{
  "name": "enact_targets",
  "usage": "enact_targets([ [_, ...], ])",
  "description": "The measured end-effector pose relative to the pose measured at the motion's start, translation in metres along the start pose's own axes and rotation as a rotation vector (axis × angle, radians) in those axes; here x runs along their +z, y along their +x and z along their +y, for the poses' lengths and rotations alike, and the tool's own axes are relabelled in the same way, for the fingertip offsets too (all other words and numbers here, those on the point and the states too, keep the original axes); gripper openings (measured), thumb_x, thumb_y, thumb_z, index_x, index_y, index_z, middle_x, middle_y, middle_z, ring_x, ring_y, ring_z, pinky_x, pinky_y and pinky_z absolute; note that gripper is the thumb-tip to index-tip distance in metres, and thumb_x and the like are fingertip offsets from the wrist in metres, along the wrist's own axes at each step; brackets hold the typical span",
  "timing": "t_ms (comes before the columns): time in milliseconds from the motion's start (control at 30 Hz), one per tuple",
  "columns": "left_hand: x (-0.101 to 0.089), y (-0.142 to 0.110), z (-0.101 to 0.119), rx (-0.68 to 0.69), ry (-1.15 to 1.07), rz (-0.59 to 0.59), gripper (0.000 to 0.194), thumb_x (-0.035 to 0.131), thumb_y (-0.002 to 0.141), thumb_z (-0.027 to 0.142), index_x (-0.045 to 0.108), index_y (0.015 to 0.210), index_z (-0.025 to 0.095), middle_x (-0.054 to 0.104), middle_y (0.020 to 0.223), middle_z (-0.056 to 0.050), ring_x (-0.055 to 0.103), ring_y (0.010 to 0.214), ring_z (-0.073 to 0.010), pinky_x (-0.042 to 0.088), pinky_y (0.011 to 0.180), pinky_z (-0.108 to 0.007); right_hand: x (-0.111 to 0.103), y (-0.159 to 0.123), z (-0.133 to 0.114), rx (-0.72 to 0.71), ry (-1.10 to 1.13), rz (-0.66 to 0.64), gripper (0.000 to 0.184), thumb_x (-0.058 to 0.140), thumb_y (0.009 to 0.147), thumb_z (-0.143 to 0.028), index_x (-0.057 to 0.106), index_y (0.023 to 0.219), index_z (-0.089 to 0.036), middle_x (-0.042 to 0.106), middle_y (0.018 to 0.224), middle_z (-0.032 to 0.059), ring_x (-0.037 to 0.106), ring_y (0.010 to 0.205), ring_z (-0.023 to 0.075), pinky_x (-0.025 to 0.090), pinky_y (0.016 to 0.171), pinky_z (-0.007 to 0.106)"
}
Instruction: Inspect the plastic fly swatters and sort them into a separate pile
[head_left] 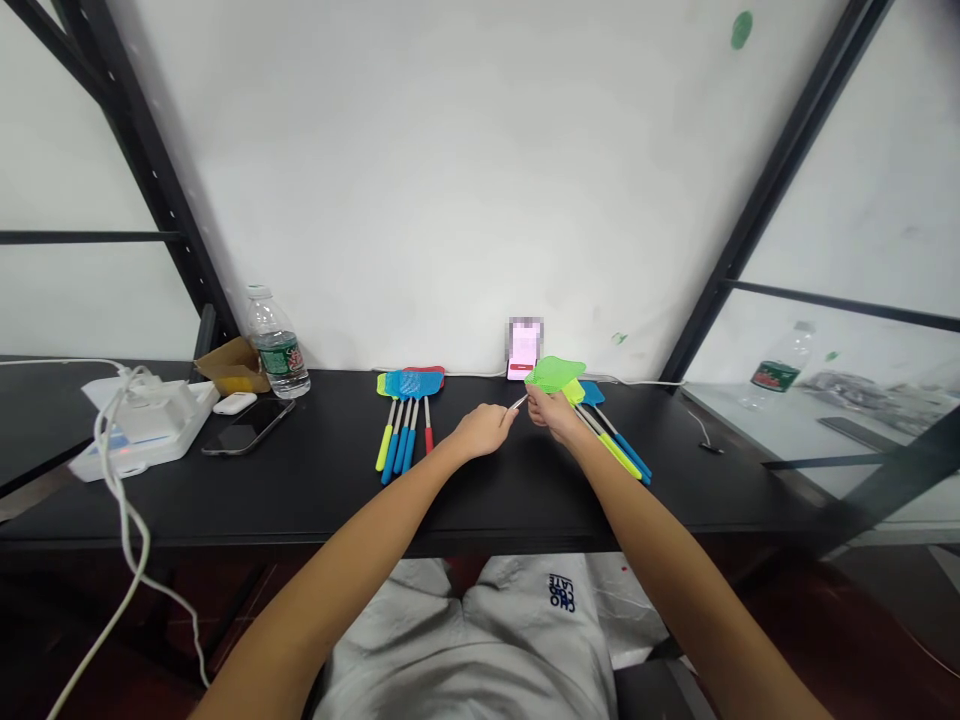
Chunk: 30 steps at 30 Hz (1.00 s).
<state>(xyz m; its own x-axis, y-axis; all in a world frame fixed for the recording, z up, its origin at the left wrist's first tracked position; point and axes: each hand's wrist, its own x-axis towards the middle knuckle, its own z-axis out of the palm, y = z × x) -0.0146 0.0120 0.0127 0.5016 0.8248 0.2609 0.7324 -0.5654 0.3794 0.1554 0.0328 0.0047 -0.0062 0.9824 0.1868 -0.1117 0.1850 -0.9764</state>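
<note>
You grasp a green fly swatter (556, 372) with both hands above a black table (322, 490). Your left hand (481, 432) is closed around its lower end, the metal shaft emerging past your fingers; the grip itself is hidden. Your right hand (551, 412) pinches the neck, just below the mesh head, which flares toward one o'clock and overlaps the lower corner of a lit phone (523, 350) upright near the wall (450, 200) at twelve.

At nine o'clock from your hands lies a bunch of five swatters (420, 384), heads overlapping, with one yellow, three blue and one red handle. A second bunch, of yellow and blue swatters (619, 456), lies fanned at three o'clock, beside your right forearm.

Farther out toward ten o'clock, a water bottle (281, 350) stands beside an open cardboard box (234, 362). At nine, beyond the first bunch, a dark phone (250, 428) lies flat near a small white case (235, 403) and a white power strip (142, 440).
</note>
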Motion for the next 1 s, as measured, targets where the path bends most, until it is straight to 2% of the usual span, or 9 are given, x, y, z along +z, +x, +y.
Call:
enact_targets([
  [467, -0.008, -0.003, 0.000, 0.051, 0.006, -0.086, 0.058, 0.021, 0.097, 0.052, 0.064, 0.079, 0.018, 0.069, 0.087, -0.011, 0.063, 0.081, -0.0219, 0.042, 0.072, -0.029, -0.040, 0.013, -0.013, -0.040, -0.008, 0.145, 0.041, 0.065, 0.077, -0.036, 0.030, 0.060, -0.023, 0.023, 0.044, -0.0113, 0.019, 0.034, 0.0024, 0.011, 0.034, 0.018],
  [667, -0.012, -0.004, 0.002, 0.077, -0.048, -0.090, 0.057, 0.022, 0.096, 0.053, 0.062, 0.076, 0.017, 0.067, 0.081, -0.009, 0.061, 0.077, -0.0211, 0.041, 0.070, -0.029, -0.050, 0.010, -0.018, -0.069, -0.006, 0.130, 0.044, 0.066, 0.077, -0.039, 0.028, 0.061, -0.023, 0.021, 0.045, -0.0113, 0.019, 0.036, 0.0031, 0.012, 0.034, 0.019],
  [833, -0.012, -0.003, 0.003, 0.100, -0.101, -0.108, 0.056, 0.024, 0.096, 0.053, 0.061, 0.072, 0.018, 0.065, 0.075, -0.007, 0.059, 0.071, -0.0196, 0.040, 0.068, -0.029, -0.057, 0.007, -0.025, -0.097, 0.013, 0.167, 0.044, 0.068, 0.075, -0.037, 0.027, 0.062, -0.024, 0.021, 0.044, -0.0113, 0.019, 0.037, 0.0034, 0.012, 0.033, 0.018],
  [1000, -0.010, -0.006, 0.003, 0.087, -0.104, -0.104, 0.055, 0.026, 0.096, 0.052, 0.061, 0.072, 0.017, 0.065, 0.074, -0.007, 0.058, 0.069, -0.0184, 0.039, 0.066, -0.028, -0.062, 0.008, -0.021, -0.098, 0.012, 0.192, 0.042, 0.065, 0.077, -0.035, 0.028, 0.062, -0.024, 0.020, 0.045, -0.0110, 0.017, 0.037, 0.0038, 0.012, 0.032, 0.019],
])
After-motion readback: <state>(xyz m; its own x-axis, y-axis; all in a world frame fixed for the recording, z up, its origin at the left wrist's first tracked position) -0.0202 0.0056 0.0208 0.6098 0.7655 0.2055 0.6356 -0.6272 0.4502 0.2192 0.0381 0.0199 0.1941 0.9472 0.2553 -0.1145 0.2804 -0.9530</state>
